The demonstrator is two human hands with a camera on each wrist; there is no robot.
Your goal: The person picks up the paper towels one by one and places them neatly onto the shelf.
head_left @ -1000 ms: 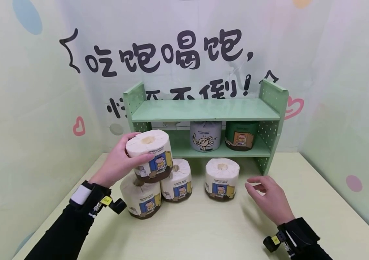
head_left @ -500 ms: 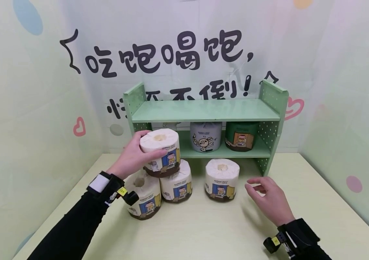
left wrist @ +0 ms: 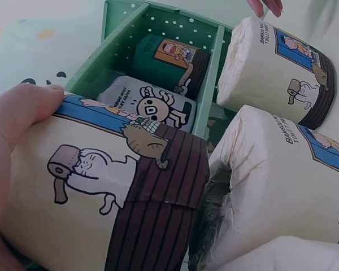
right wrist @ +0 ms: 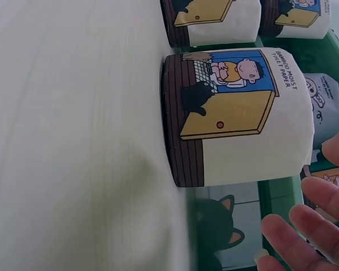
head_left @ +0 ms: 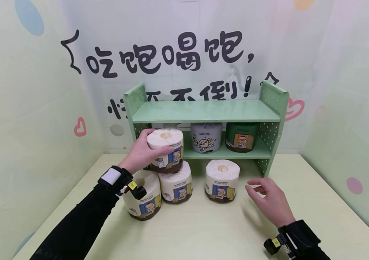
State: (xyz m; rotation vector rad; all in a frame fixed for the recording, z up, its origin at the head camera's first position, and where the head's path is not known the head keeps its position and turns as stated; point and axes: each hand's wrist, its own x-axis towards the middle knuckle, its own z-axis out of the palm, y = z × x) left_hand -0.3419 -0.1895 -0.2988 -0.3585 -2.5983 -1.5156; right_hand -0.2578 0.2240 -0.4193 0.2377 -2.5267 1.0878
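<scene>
My left hand (head_left: 141, 153) grips a white-wrapped toilet paper roll (head_left: 163, 162) from its left side, thumb across the front. That roll is held in the air at the left part of the shelf's lower level, just above a second white roll (head_left: 176, 187) on the table. Another white roll (head_left: 143, 202) stands in front of my left wrist, partly hidden by it. My right hand (head_left: 270, 198) hovers with loosely bent fingers, holding nothing, to the right of a white roll (head_left: 222, 180). In the right wrist view, its fingertips (right wrist: 319, 231) are apart from that roll (right wrist: 243, 164).
A green two-level shelf (head_left: 205, 111) stands at the back of the table (head_left: 203, 231). Its lower level holds a lilac roll (head_left: 206, 138) and a dark green roll (head_left: 242, 137). Printed cloth walls (head_left: 343, 108) enclose the table.
My left hand has carried the gripped toilet paper roll to the right and slightly back, toward the shelf's lower level. The right hand stays in about the same place.
</scene>
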